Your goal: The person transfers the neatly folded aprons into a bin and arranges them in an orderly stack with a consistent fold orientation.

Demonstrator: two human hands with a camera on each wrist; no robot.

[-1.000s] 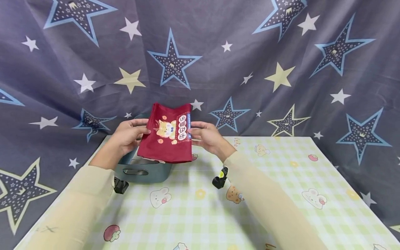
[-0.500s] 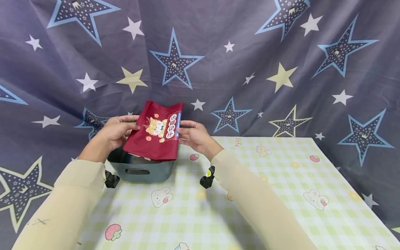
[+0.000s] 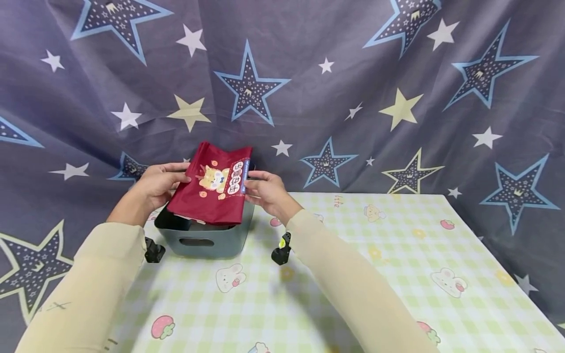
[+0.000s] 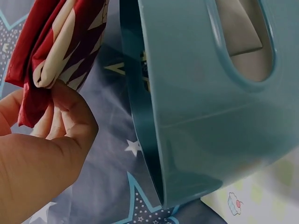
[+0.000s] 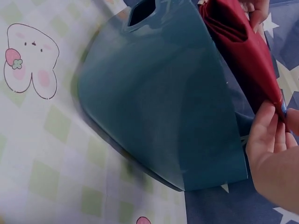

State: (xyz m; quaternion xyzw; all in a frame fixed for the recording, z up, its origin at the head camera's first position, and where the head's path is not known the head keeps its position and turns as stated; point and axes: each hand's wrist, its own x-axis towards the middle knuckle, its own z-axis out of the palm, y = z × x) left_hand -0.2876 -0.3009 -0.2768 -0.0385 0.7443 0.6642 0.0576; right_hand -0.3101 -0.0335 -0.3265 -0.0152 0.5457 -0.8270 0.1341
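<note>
A folded dark red cloth [image 3: 213,189] with a cartoon animal and white lettering is held over the blue-grey plastic basket [image 3: 207,245]. My left hand [image 3: 155,186] pinches its left edge between thumb and fingers. On the opposite side my right hand [image 3: 268,192] grips the edge by the blue strip. In the left wrist view, cream and diamond-patterned layers show in the folded cloth [image 4: 70,42], above the rim of the basket [image 4: 187,112]. Stacked folds of the cloth [image 5: 252,60] face the right wrist camera. Most of the basket's inside is hidden beneath the cloth.
The basket stands at the back left of a table [image 3: 335,274] with a green checked cover. Directly behind the table hangs a dark curtain [image 3: 300,113] printed with stars. A handle slot [image 3: 196,242] opens in the basket's front wall.
Both hands have carried the red cloth left, from partly past the basket's right side to over its opening. Their hold on its two edges stays the same.
</note>
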